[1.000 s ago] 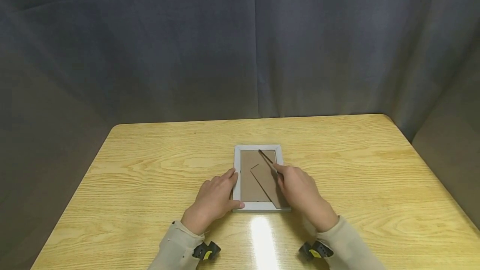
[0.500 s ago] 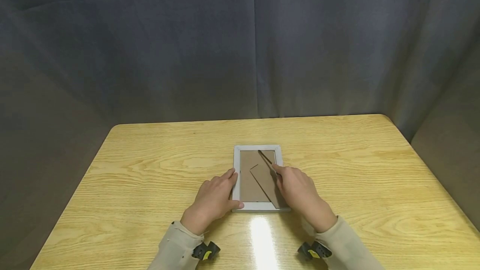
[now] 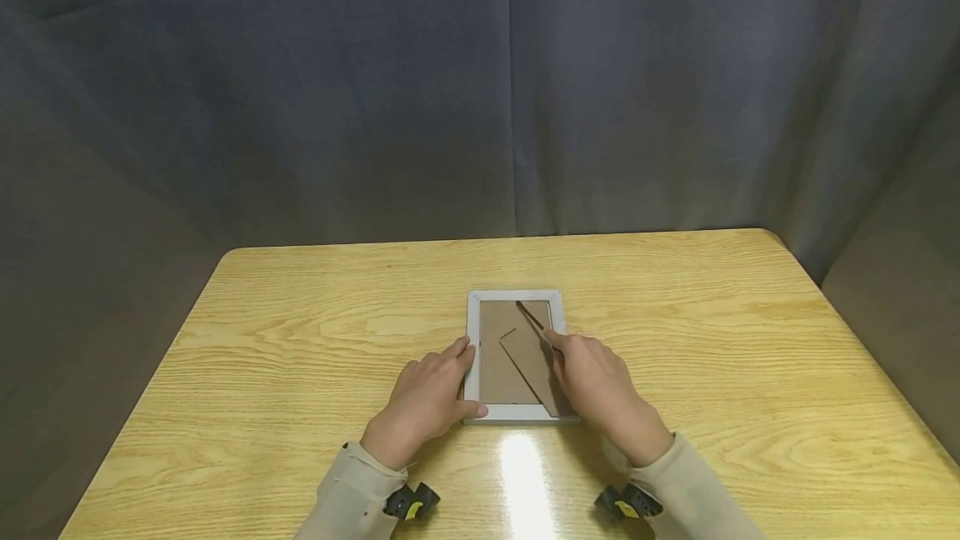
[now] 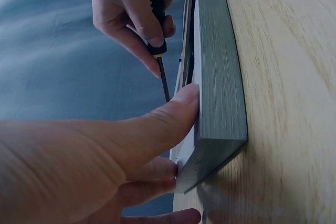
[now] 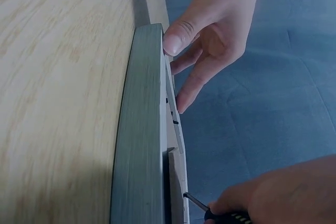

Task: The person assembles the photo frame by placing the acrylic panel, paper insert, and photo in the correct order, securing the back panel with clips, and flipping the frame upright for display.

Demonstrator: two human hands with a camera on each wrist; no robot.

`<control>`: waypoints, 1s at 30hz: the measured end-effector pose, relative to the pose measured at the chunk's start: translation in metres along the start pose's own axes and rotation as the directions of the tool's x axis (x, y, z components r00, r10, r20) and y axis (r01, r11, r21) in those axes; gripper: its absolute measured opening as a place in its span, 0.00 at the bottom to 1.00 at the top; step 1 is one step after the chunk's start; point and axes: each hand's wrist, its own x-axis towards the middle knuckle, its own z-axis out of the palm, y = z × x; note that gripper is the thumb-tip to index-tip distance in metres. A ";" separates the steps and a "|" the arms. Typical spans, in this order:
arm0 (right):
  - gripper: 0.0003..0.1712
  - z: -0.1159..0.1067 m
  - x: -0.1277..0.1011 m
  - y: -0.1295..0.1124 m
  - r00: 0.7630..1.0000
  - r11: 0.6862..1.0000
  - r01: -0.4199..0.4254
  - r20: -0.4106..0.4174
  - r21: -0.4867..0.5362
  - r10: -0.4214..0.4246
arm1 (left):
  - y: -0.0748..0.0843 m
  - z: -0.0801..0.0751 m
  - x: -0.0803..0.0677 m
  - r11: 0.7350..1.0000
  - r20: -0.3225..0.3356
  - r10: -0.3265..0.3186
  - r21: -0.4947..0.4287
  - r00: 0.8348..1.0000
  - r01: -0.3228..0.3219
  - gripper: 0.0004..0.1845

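A light grey picture frame point(image 3: 474, 319) lies back side up on the table, with a brown backing board point(image 3: 497, 377) inside its border. A flat brown stand flap point(image 3: 534, 365) slants across that board, over the lower right edge. My left hand point(image 3: 423, 394) holds the frame's near left corner, thumb on the near border and fingers along the left side. A screwdriver point(image 4: 157, 11) with a black handle and a yellow ring is gripped in my right hand point(image 3: 600, 377). Its thin shaft point(image 3: 532, 316) points toward the frame's far border; what exactly the tip touches is too small to tell.
The wooden table point(image 3: 300, 332) extends around the frame on all sides. Dark grey curtains point(image 3: 375, 107) hang behind it and at both sides. Each wrist wears a black strap with a small camera point(image 3: 416, 502).
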 end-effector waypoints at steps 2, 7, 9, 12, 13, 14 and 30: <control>0.23 0.000 0.000 0.000 1.000 1.000 -0.001 0.001 0.000 0.001 | 0.000 0.000 0.000 1.000 0.001 -0.002 0.003 1.000 0.002 0.45; 0.22 0.001 0.000 0.000 1.000 1.000 -0.002 0.000 -0.007 0.002 | 0.000 0.000 0.000 1.000 0.004 -0.004 0.003 1.000 0.004 0.45; 0.22 0.001 0.000 0.000 1.000 1.000 -0.001 -0.001 -0.010 0.001 | 0.000 0.000 0.000 1.000 0.004 -0.003 0.000 1.000 0.003 0.45; 0.22 0.001 0.000 0.000 1.000 1.000 -0.004 0.001 -0.009 0.004 | 0.000 0.000 0.000 1.000 0.002 -0.001 -0.003 1.000 0.001 0.45; 0.22 0.001 0.000 0.000 1.000 1.000 -0.005 0.003 -0.009 0.005 | 0.000 0.000 0.000 1.000 0.002 -0.001 -0.003 1.000 0.001 0.45; 0.22 0.001 -0.001 0.000 1.000 1.000 -0.005 0.003 -0.011 0.005 | 0.000 0.000 0.000 1.000 0.001 -0.001 -0.004 1.000 0.001 0.45; 0.23 -0.003 0.001 0.004 1.000 1.000 -0.017 0.012 0.016 0.017 | 0.000 -0.003 -0.003 1.000 0.019 -0.002 0.004 1.000 0.002 0.45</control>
